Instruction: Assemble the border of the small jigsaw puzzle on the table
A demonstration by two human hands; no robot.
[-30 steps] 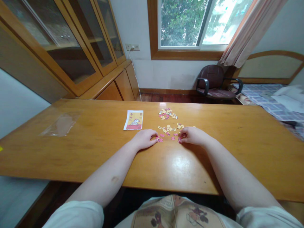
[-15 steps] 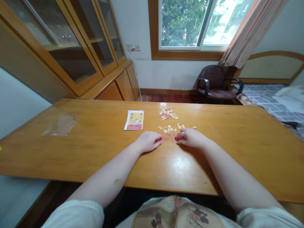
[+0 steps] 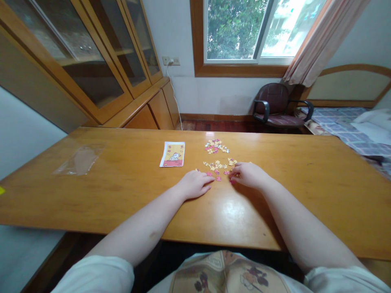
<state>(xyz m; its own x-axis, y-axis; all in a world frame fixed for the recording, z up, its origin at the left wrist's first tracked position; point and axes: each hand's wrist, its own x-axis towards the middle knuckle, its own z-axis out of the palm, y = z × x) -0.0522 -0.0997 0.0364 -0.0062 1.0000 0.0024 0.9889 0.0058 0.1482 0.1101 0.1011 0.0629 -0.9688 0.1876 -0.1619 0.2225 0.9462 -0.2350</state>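
My left hand (image 3: 197, 184) lies low over the table with its fingers stretched out, close to a few pink jigsaw pieces (image 3: 218, 178). Whatever is under its palm is hidden. Opposite it, my right hand (image 3: 247, 175) has curled fingers, with a pink jigsaw piece (image 3: 232, 182) at the fingertips. Between and beyond the hands spread loose yellow jigsaw pieces (image 3: 217, 165). Farther back is a pile of mixed yellow and pink pieces (image 3: 214, 145). To the left lies a picture card (image 3: 172, 154) showing a white animal on yellow and pink.
A clear plastic bag (image 3: 80, 160) lies at the left of the wooden table (image 3: 128, 195). Past the far edge stand a brown armchair (image 3: 276, 106) and a bed (image 3: 339, 122). A glass-doored cabinet (image 3: 122, 87) is at the left.
My left hand has shifted slightly right and its fingers have straightened from a curl. Some pink pieces have moved between the hands. My right hand has moved only slightly.
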